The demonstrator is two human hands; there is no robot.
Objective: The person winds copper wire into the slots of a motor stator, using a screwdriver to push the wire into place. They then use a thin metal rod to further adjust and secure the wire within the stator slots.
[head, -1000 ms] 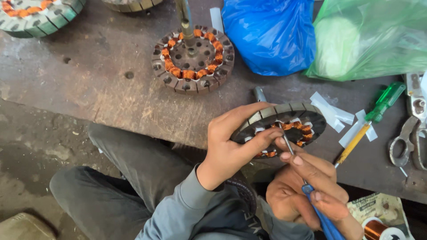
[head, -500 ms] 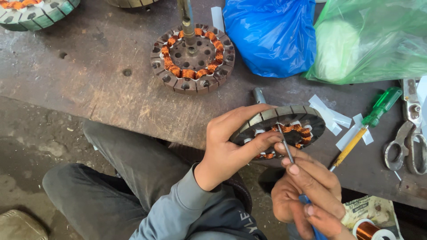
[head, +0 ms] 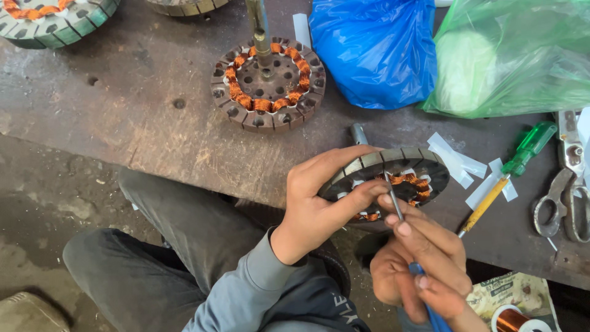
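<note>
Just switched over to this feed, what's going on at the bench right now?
A person sits at a worn workbench. The left hand grips a round motor stator with copper windings at the bench edge. The right hand holds a blue-handled tool, its thin metal tip at the stator's slots. Another wound stator, a green screwdriver and scissors lie nearby.

The worn brown surface (head: 123, 110) carries a copper-wound stator (head: 268, 84), blue bag (head: 375, 49), green bag (head: 516, 55), green-handled screwdriver (head: 507, 175), white paper strips (head: 458, 161) and snips (head: 568, 190).
</note>
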